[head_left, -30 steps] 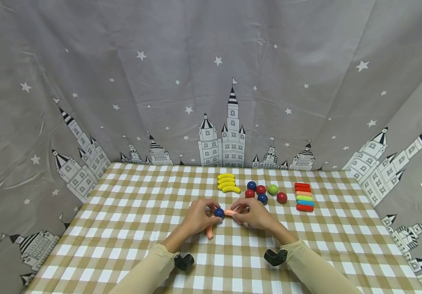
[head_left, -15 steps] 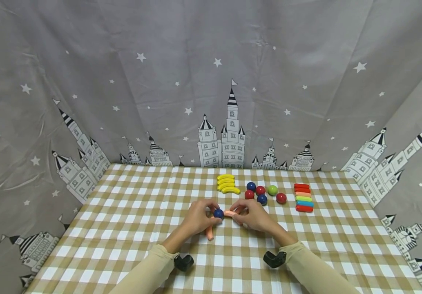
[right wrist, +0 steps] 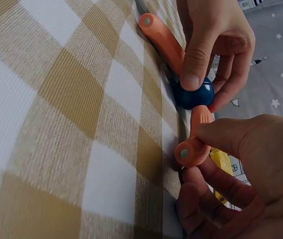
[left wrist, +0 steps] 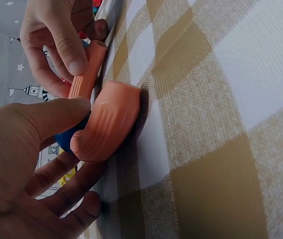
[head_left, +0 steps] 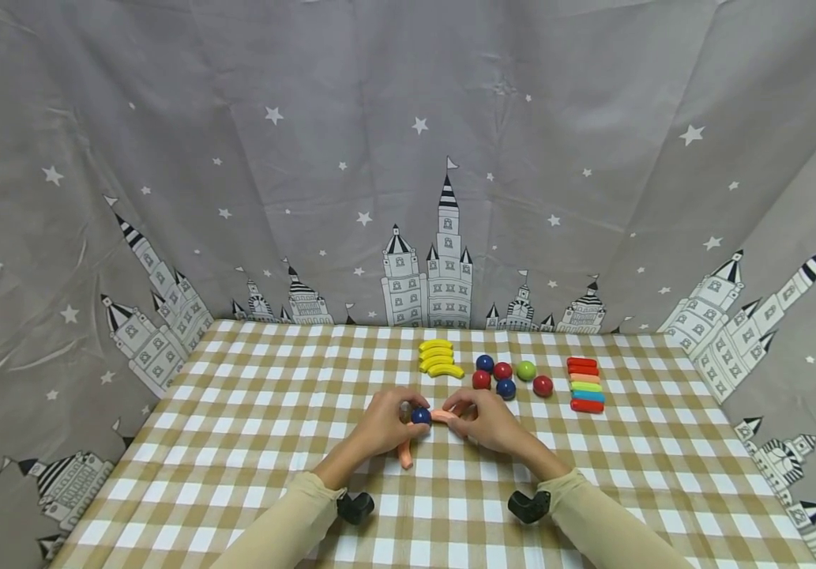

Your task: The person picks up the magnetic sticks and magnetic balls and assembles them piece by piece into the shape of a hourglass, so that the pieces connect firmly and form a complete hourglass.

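Observation:
In the head view my left hand [head_left: 382,423] pinches a glossy blue ball [head_left: 420,416] between thumb and fingers, low over the cloth. A curved orange toy rod [head_left: 404,455] runs from beside the ball toward the front of the table. My right hand [head_left: 487,419] pinches a second curved orange rod [head_left: 441,416], its left end meeting the ball. Seen from the right wrist, this rod [right wrist: 199,124] shows a grey disc in its free end and the ball [right wrist: 196,93] sits between both rods. In the left wrist view my thumb partly covers the ball behind the nearer rod [left wrist: 111,119].
Behind the hands lie several yellow curved rods [head_left: 438,357] in a stack-like row. Right of them is a group of red, blue and green balls [head_left: 505,388]. Farther right, several coloured straight rods [head_left: 586,386] line up on the checked tablecloth [head_left: 272,395].

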The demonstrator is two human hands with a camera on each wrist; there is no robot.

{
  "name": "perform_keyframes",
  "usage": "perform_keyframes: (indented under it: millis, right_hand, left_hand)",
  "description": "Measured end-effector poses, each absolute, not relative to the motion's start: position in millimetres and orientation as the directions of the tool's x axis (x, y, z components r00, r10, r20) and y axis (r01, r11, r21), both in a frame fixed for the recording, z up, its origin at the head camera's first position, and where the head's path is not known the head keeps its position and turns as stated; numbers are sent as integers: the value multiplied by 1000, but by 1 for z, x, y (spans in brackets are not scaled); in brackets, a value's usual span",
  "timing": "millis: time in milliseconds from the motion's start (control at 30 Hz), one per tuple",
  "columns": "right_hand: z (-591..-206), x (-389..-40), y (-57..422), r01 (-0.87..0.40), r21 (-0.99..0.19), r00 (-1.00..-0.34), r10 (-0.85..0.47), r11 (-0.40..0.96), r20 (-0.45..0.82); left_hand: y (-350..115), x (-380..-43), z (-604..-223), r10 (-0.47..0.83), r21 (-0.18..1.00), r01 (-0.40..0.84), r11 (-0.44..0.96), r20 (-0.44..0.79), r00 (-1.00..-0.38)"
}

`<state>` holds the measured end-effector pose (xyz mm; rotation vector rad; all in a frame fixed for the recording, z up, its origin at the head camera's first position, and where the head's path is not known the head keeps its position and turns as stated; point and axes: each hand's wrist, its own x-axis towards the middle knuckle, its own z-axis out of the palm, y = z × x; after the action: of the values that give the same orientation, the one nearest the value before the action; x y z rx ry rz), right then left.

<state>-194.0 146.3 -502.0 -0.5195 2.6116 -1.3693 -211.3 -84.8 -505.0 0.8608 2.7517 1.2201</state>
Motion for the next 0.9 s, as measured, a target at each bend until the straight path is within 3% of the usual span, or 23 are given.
perform_keyframes:
  millis: [333,633,900]
  right_hand:
    - [-492,-185,156,-180,-796,-962,-274,577,19]
    - [-481,-179,176,-230,-788,-970,-200,571,138]
    - [-484,-177,195,-191,-769,-982,-109,610,157]
  left_hand:
    - [-89,-211,-504,489,700,451,553,165,-856]
    - [-92,-209,-505,461,720,424,550,162,-873]
    - [-99,-206,-503,429,711,396,581,147,-891]
